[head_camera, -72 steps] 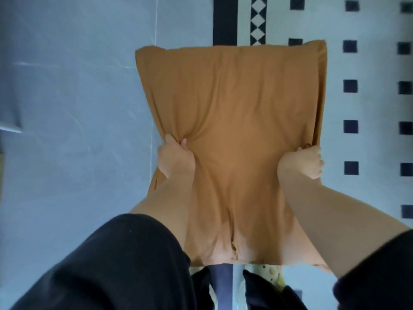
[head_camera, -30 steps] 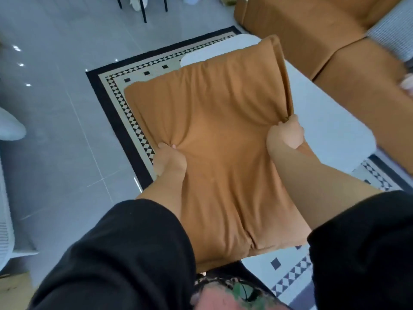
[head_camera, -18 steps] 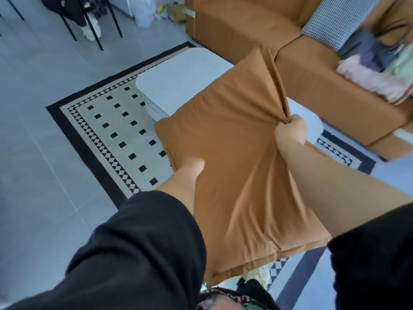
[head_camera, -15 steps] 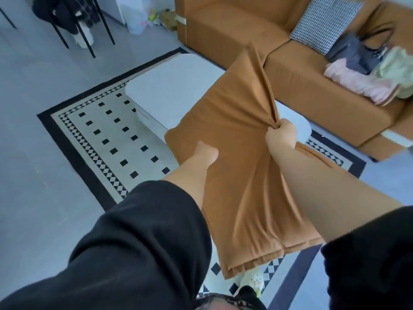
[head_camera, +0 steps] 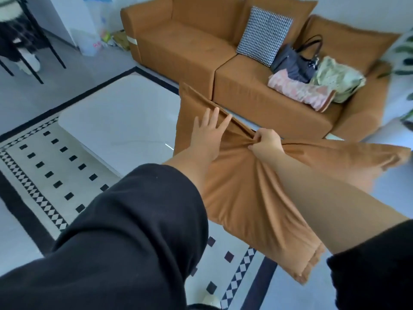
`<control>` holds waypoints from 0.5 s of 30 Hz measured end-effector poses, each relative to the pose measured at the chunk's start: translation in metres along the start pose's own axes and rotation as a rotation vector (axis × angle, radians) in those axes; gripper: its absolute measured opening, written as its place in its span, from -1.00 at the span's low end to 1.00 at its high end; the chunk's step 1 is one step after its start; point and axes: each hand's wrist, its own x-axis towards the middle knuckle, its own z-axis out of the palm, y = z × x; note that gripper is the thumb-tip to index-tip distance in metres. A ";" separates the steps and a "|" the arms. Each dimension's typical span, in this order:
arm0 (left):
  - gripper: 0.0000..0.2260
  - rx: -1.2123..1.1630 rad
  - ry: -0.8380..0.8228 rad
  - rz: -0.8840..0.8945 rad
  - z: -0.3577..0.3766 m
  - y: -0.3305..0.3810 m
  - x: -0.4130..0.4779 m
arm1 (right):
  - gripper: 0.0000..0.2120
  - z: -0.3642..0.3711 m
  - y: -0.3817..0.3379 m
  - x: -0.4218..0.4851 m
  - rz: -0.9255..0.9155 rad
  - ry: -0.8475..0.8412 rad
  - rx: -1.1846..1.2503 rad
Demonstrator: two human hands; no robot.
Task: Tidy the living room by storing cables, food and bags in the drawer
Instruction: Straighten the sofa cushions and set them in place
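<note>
A large orange cushion (head_camera: pixel 241 186) hangs in front of me above the rug. My right hand (head_camera: pixel 264 142) grips a bunch of its fabric near the top edge. My left hand (head_camera: pixel 206 133) lies on the cushion with fingers spread and straight, gripping nothing. On the orange sofa (head_camera: pixel 185 48) sit a dark handbag (head_camera: pixel 295 61), a pink bag (head_camera: pixel 299 89) and a pale green bag (head_camera: pixel 337 78). No drawer or cables show.
A white coffee table (head_camera: pixel 116 121) stands on the black-and-white patterned rug (head_camera: pixel 42 166) between me and the sofa. A checked pillow (head_camera: pixel 263 35) leans on the sofa back. A black-legged chair (head_camera: pixel 26 50) is at the far left.
I have turned from the floor toward the sofa. My left hand let go of the cushion and now lies flat on it; the right hand keeps its grip.
</note>
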 end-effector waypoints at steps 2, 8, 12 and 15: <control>-0.02 0.071 -0.055 0.036 -0.001 0.019 0.026 | -0.77 -0.018 0.018 0.015 -0.014 -0.023 -0.014; 0.07 0.131 -0.235 0.142 -0.010 0.073 0.109 | -0.81 -0.068 0.060 0.071 -0.016 -0.021 -0.049; 0.07 0.096 -0.270 0.174 -0.014 0.101 0.172 | -0.72 -0.099 0.072 0.126 -0.033 -0.036 -0.076; 0.00 0.151 -0.229 0.195 -0.027 0.116 0.231 | -0.69 -0.126 0.076 0.179 -0.025 -0.058 -0.066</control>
